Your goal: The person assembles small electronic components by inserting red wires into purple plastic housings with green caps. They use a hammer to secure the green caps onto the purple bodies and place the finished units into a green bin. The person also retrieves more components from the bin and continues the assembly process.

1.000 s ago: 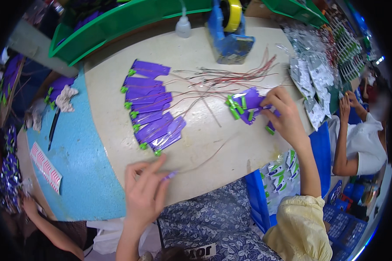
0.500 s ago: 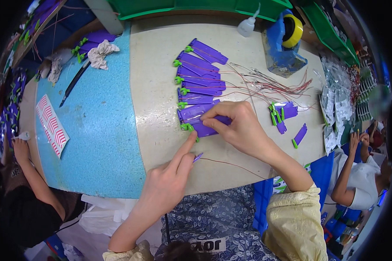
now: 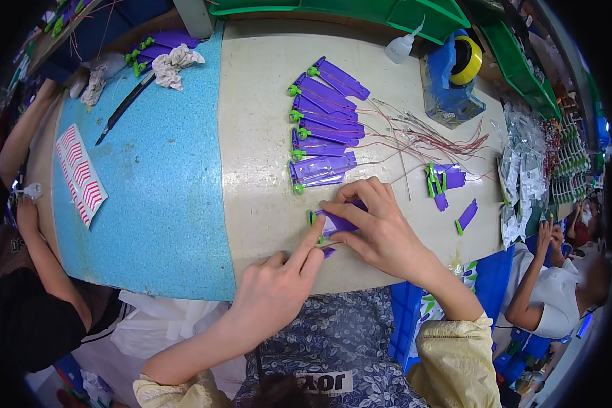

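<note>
The purple pieces (image 3: 323, 170) in the row look like smooth plastic, with clear, glossy film catching the light on the nearest one. Their round green ends (image 3: 303, 132) look like moulded plastic. The held purple piece (image 3: 342, 222) appears to be the same smooth plastic. The wires (image 3: 421, 132) look thin and plastic-coated. The worktop (image 3: 262, 224) is smooth, scuffed and faintly shiny, while its blue covering (image 3: 163, 177) looks finely speckled and stained. The tape dispenser (image 3: 442, 92) has a worn, grimy blue body; its yellow tape (image 3: 468, 60) is glossy. The squeeze bottle (image 3: 399, 49) is translucent plastic. The wad (image 3: 177, 66) is matt, crumpled paper or cloth. The packets (image 3: 513, 194) are shiny film, and the apron (image 3: 340, 333) is matt printed cloth.
</note>
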The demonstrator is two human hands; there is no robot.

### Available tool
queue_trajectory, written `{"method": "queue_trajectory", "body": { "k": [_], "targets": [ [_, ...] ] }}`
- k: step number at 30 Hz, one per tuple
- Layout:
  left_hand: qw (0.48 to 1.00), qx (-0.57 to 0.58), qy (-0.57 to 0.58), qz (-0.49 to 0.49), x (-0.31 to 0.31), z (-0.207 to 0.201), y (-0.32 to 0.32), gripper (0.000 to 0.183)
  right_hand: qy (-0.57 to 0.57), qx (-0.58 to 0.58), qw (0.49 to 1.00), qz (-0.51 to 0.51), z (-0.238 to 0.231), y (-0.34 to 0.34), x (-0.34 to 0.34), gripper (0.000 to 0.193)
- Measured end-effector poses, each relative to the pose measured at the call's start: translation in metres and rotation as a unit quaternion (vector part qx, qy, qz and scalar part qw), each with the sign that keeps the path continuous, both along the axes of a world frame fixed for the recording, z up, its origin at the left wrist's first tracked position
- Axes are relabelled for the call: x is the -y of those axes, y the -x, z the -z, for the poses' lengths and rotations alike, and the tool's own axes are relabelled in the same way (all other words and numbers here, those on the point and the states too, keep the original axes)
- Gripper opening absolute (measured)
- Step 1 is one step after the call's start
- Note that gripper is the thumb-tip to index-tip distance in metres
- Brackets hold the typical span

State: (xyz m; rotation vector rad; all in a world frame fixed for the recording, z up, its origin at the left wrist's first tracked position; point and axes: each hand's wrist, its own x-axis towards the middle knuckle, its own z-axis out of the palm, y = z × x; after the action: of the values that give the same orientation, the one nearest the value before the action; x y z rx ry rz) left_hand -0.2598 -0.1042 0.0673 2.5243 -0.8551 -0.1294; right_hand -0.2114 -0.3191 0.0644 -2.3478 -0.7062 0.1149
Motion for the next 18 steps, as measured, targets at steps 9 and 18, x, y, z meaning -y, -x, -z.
{"method": "queue_trajectory", "body": {
  "k": [9, 18],
  "targets": [
    [0.855, -0.366, 0.335, -0.152, 0.008, -0.013, -0.020, 0.017, -0.321, -0.326, 0.874, 0.163, -0.013, 0.018, 0.002, 0.030],
    [0.846, -0.417, 0.329, -0.041, 0.019, -0.018, -0.030, 0.027, -0.231, -0.177, 0.950, 0.117, -0.032, 0.028, 0.026, 0.015]
  ]
}}
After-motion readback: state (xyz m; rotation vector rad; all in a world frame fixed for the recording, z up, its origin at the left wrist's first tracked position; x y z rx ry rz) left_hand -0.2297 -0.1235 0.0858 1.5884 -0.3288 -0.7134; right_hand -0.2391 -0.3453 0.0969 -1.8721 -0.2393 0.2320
